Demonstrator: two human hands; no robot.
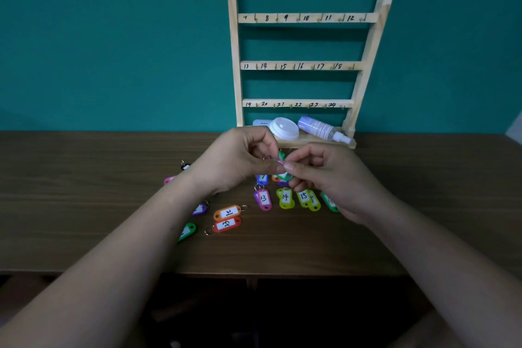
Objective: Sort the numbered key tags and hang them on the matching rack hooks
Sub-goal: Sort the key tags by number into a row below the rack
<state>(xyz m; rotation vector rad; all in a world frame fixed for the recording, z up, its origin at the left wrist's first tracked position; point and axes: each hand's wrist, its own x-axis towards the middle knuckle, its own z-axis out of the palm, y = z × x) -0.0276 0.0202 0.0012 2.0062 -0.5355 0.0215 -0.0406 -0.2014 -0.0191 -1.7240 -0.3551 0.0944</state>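
Observation:
A wooden rack (367, 45) stands against the teal wall, with four rows of bare hooks numbered 1 to 24. Over the table, my left hand (237, 158) and my right hand (330, 175) meet and together pinch a green key tag (284, 175) by its ring; its number is hidden. Below them lie a pink tag 13 (264, 199), a lime tag 14 (285, 198) and a lime tag 15 (304, 197). An orange tag 21 (227, 212) and a red tag (227, 224) lie nearer to me. Several more tags are partly hidden under my hands.
On the rack's base shelf lie a white round lid (284, 128) and a spray bottle (322, 128). More tags sit to the left: green (187, 232), purple (200, 209), pink (169, 179), black (185, 166). The brown table's front edge (282, 272) runs across below.

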